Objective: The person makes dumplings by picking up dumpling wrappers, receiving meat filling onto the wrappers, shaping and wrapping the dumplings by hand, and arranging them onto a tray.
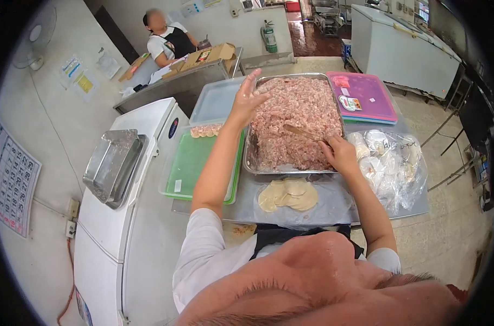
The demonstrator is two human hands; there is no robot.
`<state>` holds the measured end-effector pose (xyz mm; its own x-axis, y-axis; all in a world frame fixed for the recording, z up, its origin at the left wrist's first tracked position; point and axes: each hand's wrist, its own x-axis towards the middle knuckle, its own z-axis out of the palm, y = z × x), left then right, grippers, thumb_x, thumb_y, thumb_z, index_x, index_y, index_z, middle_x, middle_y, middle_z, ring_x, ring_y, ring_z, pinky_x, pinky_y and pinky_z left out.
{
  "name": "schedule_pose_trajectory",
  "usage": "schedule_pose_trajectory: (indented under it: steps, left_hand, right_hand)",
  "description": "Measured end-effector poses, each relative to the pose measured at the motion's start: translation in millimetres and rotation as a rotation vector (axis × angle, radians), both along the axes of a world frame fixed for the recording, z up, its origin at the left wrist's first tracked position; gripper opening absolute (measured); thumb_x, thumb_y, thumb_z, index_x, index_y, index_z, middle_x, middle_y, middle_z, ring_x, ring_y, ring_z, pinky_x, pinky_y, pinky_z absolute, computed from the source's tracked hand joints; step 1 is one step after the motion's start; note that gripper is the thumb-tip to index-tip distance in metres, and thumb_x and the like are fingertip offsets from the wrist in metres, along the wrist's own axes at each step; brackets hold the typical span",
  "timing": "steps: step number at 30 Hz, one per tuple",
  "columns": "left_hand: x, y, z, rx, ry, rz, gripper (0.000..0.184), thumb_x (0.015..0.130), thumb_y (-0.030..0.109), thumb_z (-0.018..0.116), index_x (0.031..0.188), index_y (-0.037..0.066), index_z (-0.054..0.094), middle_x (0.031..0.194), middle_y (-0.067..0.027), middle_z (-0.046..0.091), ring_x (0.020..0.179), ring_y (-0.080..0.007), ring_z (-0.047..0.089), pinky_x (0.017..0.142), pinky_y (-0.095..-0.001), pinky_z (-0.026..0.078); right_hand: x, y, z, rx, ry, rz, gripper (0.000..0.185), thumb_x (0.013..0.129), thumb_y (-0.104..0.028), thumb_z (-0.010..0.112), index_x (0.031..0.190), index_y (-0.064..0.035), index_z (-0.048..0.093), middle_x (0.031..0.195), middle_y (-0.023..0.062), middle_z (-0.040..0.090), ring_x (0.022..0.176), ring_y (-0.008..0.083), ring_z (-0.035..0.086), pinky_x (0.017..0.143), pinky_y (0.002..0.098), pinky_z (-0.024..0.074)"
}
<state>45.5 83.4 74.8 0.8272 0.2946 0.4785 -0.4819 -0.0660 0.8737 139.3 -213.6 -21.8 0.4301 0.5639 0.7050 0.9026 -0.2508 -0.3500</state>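
Observation:
A large metal tray (296, 172) full of ground meat (298, 106) lies on the table before me. My right hand (340, 154), at the tray's lower right, is closed around a narrow flat spatula (302, 132) whose blade rests over the meat. My left hand (249, 103) is raised by the tray's upper left edge, fingers stretched apart; nothing shows in it, though its palm is partly turned away. Round dough wrappers (288, 194) lie on plastic sheeting near me. To the left, a green tray (203, 163) bears a short row of filled dumplings (206, 131) at its far end.
A clear bag of wrapped white packs (389, 163) is at the right, below a purple lid (369, 98). A pale blue lid (214, 100) lies at the back left. Metal pans (114, 165) stand on a white freezer (103, 228). Another person (171, 41) is behind a far counter.

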Motion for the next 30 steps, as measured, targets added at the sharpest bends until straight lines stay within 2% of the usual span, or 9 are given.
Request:
schedule_pose_trajectory:
  steps: [4,7,10,13,16,22,25,28,30]
  left_hand:
    - [0,-5,-18,-0.130,-0.093,-0.097,0.079,0.085,-0.009,0.056,0.151,0.012,0.018,0.156,-0.0192,0.011,0.125,-0.0341,0.051,0.100,-0.0410,0.048]
    - [-6,-12,-24,-0.185,0.012,-0.054,0.082,0.086,-0.008,0.056,0.152,0.014,0.014,0.156,-0.0210,0.010,0.125,-0.0369,0.050,0.102,-0.0433,0.047]
    - [-6,-16,-26,-0.232,-0.039,-0.027,0.076,0.091,0.001,0.056,0.152,0.016,0.013,0.155,-0.0226,0.012,0.121,-0.0380,0.052,0.101,-0.0447,0.048]
    - [-19,-23,-14,-0.440,0.036,-0.196,0.070,0.095,0.011,0.051,0.152,0.016,0.012,0.152,-0.0252,0.023,0.117,-0.0379,0.055,0.097,-0.0444,0.049]
    - [-19,-10,-20,-0.566,0.060,-0.317,0.069,0.095,0.008,0.048,0.153,0.014,0.012,0.147,-0.0221,0.034,0.122,-0.0348,0.053,0.099,-0.0444,0.047]
    - [-18,3,-43,-0.364,0.058,-0.102,0.068,0.089,-0.001,0.050,0.150,0.005,0.022,0.136,-0.0162,0.050,0.119,-0.0231,0.055,0.102,-0.0362,0.044]
    - [-25,-2,-45,-0.440,0.095,-0.103,0.069,0.087,0.000,0.053,0.150,0.006,0.026,0.122,-0.0098,0.059,0.108,-0.0135,0.057,0.093,-0.0277,0.046]
    - [-21,17,-62,-0.217,0.095,-0.028,0.068,0.088,0.000,0.055,0.149,0.008,0.028,0.114,-0.0127,0.063,0.102,-0.0170,0.062,0.092,-0.0295,0.048]
    - [-23,22,-66,-0.084,0.171,0.058,0.068,0.088,-0.001,0.057,0.149,0.007,0.029,0.110,-0.0091,0.063,0.098,-0.0142,0.061,0.091,-0.0282,0.048]
  right_hand:
    - [2,0,-5,-0.035,-0.030,-0.027,0.022,0.085,-0.026,0.068,0.085,-0.0048,0.062,0.074,0.0124,0.060,0.067,0.0326,0.062,0.057,0.0420,0.0493]
    - [2,0,-5,-0.038,-0.014,-0.025,0.020,0.085,-0.023,0.068,0.088,-0.0043,0.064,0.077,0.0124,0.062,0.068,0.0327,0.062,0.058,0.0408,0.0492]
    - [2,-1,-4,-0.032,-0.009,-0.018,0.019,0.085,-0.022,0.068,0.091,-0.0044,0.065,0.080,0.0125,0.063,0.069,0.0327,0.062,0.059,0.0400,0.0495]
    - [3,1,-5,-0.002,-0.020,-0.003,0.020,0.085,-0.025,0.068,0.087,-0.0048,0.063,0.075,0.0127,0.061,0.067,0.0327,0.061,0.057,0.0415,0.0490]
    - [4,2,-9,0.002,-0.033,-0.007,0.021,0.085,-0.025,0.068,0.085,-0.0050,0.063,0.073,0.0129,0.060,0.066,0.0327,0.061,0.056,0.0423,0.0487]
    - [1,1,-2,-0.045,0.000,-0.012,0.020,0.085,-0.024,0.068,0.090,-0.0049,0.065,0.075,0.0128,0.061,0.067,0.0329,0.062,0.058,0.0422,0.0490]
    - [-1,1,0,-0.059,0.026,-0.013,0.021,0.085,-0.024,0.067,0.093,-0.0052,0.065,0.077,0.0126,0.061,0.068,0.0329,0.062,0.058,0.0420,0.0492]
    - [-1,2,1,-0.075,0.045,-0.020,0.021,0.085,-0.024,0.067,0.095,-0.0056,0.065,0.078,0.0126,0.062,0.069,0.0330,0.062,0.059,0.0419,0.0493]
    - [-1,2,-1,-0.081,0.053,-0.024,0.020,0.086,-0.023,0.067,0.095,-0.0057,0.065,0.079,0.0128,0.061,0.069,0.0332,0.062,0.059,0.0420,0.0493]
